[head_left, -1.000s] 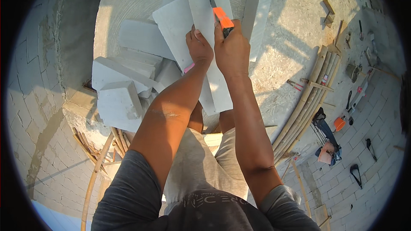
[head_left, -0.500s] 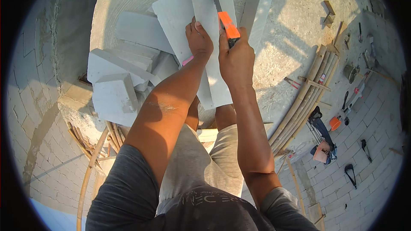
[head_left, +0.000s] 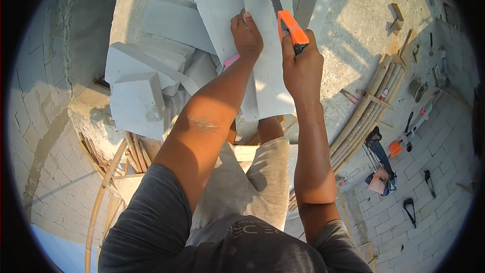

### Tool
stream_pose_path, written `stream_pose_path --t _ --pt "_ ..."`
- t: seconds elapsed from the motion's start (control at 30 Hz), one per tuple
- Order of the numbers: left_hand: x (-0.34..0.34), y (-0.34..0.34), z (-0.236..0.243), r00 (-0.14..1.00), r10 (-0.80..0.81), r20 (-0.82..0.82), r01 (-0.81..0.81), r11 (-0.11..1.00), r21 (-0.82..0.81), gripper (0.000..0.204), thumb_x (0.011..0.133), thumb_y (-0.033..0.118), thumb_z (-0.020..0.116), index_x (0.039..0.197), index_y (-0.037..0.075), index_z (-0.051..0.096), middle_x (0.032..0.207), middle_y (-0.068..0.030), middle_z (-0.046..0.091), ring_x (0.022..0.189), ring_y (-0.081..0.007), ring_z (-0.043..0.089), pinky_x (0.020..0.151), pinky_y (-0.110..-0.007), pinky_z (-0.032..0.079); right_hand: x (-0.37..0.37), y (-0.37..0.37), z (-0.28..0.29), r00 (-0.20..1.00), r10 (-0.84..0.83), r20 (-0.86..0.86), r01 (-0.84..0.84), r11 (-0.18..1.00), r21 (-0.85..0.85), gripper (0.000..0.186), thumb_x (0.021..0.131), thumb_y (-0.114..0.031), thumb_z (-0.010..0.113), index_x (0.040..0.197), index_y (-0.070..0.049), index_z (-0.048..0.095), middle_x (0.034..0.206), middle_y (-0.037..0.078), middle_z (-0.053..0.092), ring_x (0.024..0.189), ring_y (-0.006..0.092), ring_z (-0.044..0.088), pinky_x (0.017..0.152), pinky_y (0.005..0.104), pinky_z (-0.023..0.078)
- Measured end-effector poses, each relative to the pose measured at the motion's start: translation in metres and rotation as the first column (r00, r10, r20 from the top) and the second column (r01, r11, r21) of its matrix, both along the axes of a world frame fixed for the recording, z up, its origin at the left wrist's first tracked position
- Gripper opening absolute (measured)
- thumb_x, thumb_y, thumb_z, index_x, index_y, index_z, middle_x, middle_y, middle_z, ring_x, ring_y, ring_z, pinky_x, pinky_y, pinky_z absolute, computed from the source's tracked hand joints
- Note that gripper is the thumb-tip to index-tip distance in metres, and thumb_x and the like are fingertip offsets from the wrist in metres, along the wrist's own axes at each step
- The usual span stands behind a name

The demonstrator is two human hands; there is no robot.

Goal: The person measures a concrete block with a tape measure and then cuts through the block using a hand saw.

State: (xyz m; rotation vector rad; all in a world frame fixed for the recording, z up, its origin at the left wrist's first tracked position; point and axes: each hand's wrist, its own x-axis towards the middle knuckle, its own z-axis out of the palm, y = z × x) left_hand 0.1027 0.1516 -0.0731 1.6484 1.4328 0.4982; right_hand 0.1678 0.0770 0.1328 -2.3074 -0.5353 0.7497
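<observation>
A long pale grey lightweight concrete block (head_left: 274,83) stretches away in front of my legs. My left hand (head_left: 247,36) lies on its left side, with fingers curled against it. My right hand (head_left: 303,65) is wrapped around the orange and black handle of a handsaw (head_left: 295,31). The toothed blade points away from me and sits in a narrow gap along the block, with a strip of block on its right. Part of the blade is hidden in that gap. Something small and pink (head_left: 231,60) shows beside my left wrist.
Broken and cut blocks (head_left: 136,101) are piled on the left. Another flat block (head_left: 217,12) lies beside my left hand. To the right are bundled bamboo poles (head_left: 361,111), red-handled pliers (head_left: 349,96), an orange container (head_left: 395,147) and a dark bag (head_left: 376,146).
My right hand has drawn the saw slightly back toward me, and more blade teeth show. The whole view has shifted a little. My left hand stays on the block.
</observation>
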Motion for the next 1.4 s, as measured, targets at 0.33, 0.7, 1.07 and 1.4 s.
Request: stream_pose_path --t 0.33,0.7,1.07,1.4 --pt "-0.105 -0.239 0.083 0.969 0.167 -0.184 -0.237 0.847 -0.476 0.078 0.097 0.033 0.072 0.153 -0.006 0.035 0.151 -0.0298 0.040 0.140 -0.0446 0.043 0.117 -0.048 0.038 0.006 0.003 0.002 0.992 0.116 0.055 -0.116 0.993 0.009 0.036 0.103 -0.032 0.062 0.101 0.004 0.059 0.065 0.016 0.067 0.058 0.0291 0.068 0.056 0.0412 0.052" --pt "-0.067 -0.274 0.082 0.920 0.347 -0.181 -0.385 0.724 -0.572 0.071 0.100 0.028 0.068 0.154 -0.003 0.035 0.152 -0.0279 0.040 0.141 -0.0430 0.043 0.116 -0.048 0.039 0.031 0.023 0.039 0.978 0.208 0.004 -0.208 0.978 0.004 0.035 0.106 -0.021 0.056 0.123 0.009 0.063 0.097 0.024 0.073 0.089 0.0341 0.072 0.080 0.0423 0.055" --pt "-0.068 -0.185 0.077 0.907 0.233 -0.351 -0.357 0.867 -0.347 0.067 0.104 0.050 0.056 0.142 -0.006 0.053 0.140 -0.0298 0.055 0.134 -0.0462 0.049 0.111 -0.051 0.043 0.045 0.028 0.049 0.971 0.216 -0.100 -0.226 0.968 -0.108 0.039 0.106 -0.025 0.057 0.130 0.006 0.060 0.099 0.027 0.074 0.093 0.0373 0.074 0.078 0.0443 0.054" --pt "0.035 -0.006 0.001 0.980 0.157 -0.126 -0.151 0.987 0.058 0.054 0.111 0.033 0.039 0.153 0.000 0.039 0.156 -0.0230 0.045 0.150 -0.0393 0.037 0.124 -0.053 0.027 0.036 0.015 0.036 0.950 0.264 -0.165 -0.263 0.964 0.028 0.045 0.108 -0.038 0.055 0.122 0.005 0.050 0.077 0.021 0.069 0.070 0.0384 0.071 0.063 0.0459 0.053"
